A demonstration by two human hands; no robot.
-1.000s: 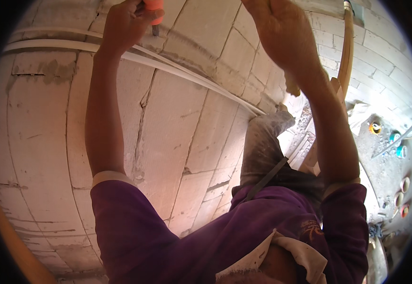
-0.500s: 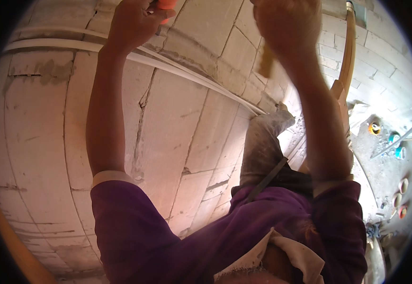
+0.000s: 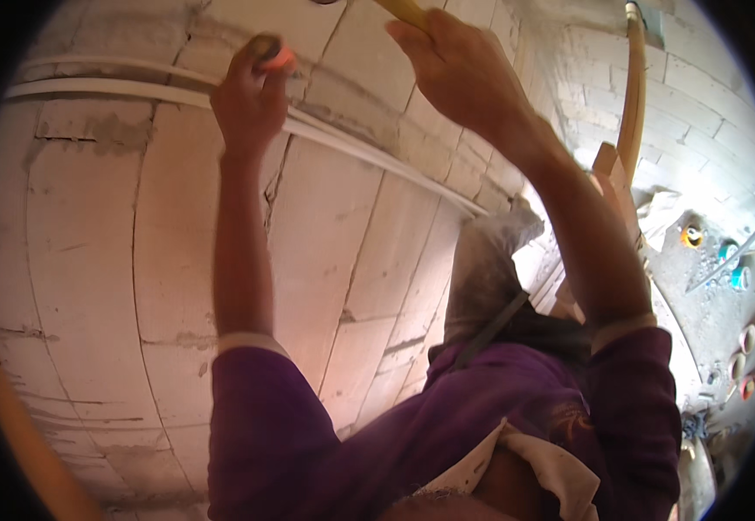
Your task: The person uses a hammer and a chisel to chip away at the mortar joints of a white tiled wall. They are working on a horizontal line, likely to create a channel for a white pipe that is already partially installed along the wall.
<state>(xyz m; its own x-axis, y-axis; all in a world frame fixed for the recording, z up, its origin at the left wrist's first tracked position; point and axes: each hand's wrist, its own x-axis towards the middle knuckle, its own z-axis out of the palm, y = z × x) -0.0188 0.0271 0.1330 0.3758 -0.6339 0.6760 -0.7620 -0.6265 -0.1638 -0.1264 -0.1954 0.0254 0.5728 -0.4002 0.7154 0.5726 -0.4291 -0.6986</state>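
Note:
My left hand (image 3: pixel 252 108) is closed round a short tool with an orange grip (image 3: pixel 282 59) and a dark round end, beside the block wall (image 3: pixel 308 234). Its working tip is too blurred to make out. Farther right and raised, my right hand (image 3: pixel 464 74) wraps round the yellow handle of what looks like a hammer (image 3: pixel 405 10). The handle slants up and left; most of its head lies beyond the top edge. Two pale pipes (image 3: pixel 343 141) run along the wall, passing behind my left wrist.
A curved wooden post (image 3: pixel 634 104) rises at the right, near a white brick wall (image 3: pixel 707 113). On the grey floor (image 3: pixel 699 286) at far right lie several tape rolls or round tins, including an orange one (image 3: pixel 692 235). Blurred orange timber (image 3: pixel 26 443) edges the lower left.
My left hand has come lower and slightly right with the orange-gripped tool. My right hand has swung left, its yellow handle now pointing up and left. The view has shifted slightly.

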